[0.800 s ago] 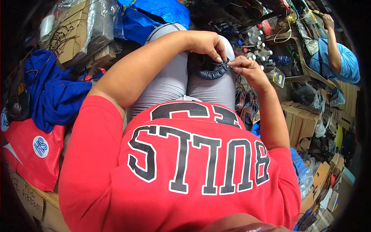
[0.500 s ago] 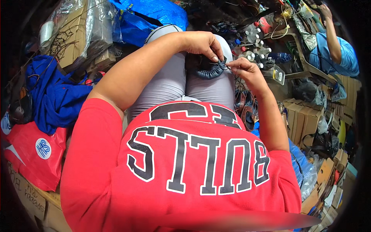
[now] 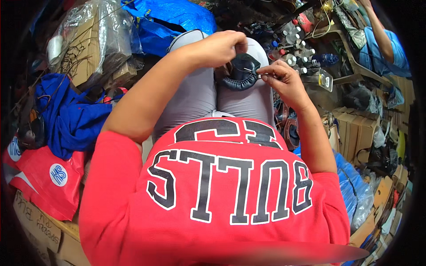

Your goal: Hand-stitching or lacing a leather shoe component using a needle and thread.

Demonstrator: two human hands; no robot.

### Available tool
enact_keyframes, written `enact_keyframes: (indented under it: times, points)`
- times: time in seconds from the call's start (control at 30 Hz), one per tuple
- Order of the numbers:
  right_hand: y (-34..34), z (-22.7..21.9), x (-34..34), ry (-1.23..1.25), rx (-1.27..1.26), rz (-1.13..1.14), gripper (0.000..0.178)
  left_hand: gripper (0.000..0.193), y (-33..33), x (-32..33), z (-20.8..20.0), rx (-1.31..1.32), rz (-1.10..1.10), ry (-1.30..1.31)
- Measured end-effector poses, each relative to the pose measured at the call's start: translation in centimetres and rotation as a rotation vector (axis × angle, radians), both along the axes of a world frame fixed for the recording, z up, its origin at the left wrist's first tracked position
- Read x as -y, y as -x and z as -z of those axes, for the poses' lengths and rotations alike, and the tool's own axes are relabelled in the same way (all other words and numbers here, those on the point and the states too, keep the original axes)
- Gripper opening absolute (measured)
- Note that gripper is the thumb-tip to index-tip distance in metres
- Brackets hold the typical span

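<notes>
A dark leather moccasin-style shoe piece [image 3: 240, 84], with a puckered, stitched rim, rests on my grey-trousered thighs between my knees. At its right edge, my right hand [image 3: 284, 80] is closed in a pinch on a thin needle-like tool [image 3: 262, 76]; a slim pale tip shows across the leather just left of the fingers. My left hand [image 3: 227, 46] is held above the shoe's far left side, fingers curled together. A fine line sticks out beside those fingers, but what they grip is too small to make out.
Several plastic bottles [image 3: 295, 53] stand beyond my right knee. Another person's arm and blue sleeve [image 3: 390, 51] show at far right. Blue cloth [image 3: 73, 115] and a red bag [image 3: 49, 181] lie left; cardboard boxes [image 3: 355, 131] are at right.
My left hand has lifted off the shoe's rim and moved away up and left, uncovering the shoe's inside. My right hand stays at the right edge.
</notes>
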State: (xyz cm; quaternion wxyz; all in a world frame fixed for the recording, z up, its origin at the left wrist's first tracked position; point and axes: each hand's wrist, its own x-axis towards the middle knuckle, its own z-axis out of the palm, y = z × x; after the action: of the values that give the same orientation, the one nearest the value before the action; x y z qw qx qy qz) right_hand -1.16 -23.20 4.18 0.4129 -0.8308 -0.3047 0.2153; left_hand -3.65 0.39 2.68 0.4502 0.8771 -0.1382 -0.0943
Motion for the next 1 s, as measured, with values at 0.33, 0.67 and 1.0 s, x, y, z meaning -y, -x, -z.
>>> enact_keyframes:
  times: [0.33, 0.67, 1.0]
  points:
    - [3.7, 0.3, 0.0, 0.052, 0.305, 0.055, 0.029, 0.017, 6.9, 0.1, 1.5, 0.471, -0.207, -0.194]
    - [0.2, 1.6, 1.4, -0.011, -0.218, 0.006, 0.027, 0.025, 4.6, 0.5, 2.5, 0.356, -0.169, 0.072]
    - [-0.7, 1.5, 1.2, -0.007, -0.234, -0.022, 0.028, 0.025, 4.4, 0.5, 2.8, 0.335, -0.156, 0.053]
